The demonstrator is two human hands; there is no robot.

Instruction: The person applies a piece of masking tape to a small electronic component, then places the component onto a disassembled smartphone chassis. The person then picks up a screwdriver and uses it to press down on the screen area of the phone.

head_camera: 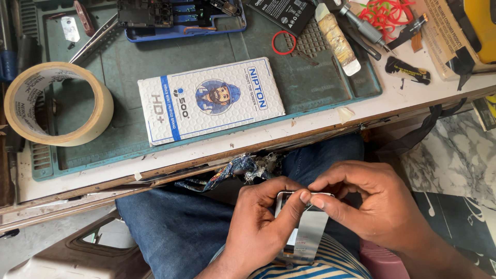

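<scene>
- Left hand point(261, 227) clamps the phone screen panel point(305, 232) over the lap, below the white screen box point(211, 101) on the bench.
- Right hand point(372, 204) pinches narrowly at the panel's top edge, thumb meeting left thumb.
- The panel's long axis runs toward the body; both hands touch it.

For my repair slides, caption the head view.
Both hands, left and right, pinch a silvery phone part below the workbench.
</scene>
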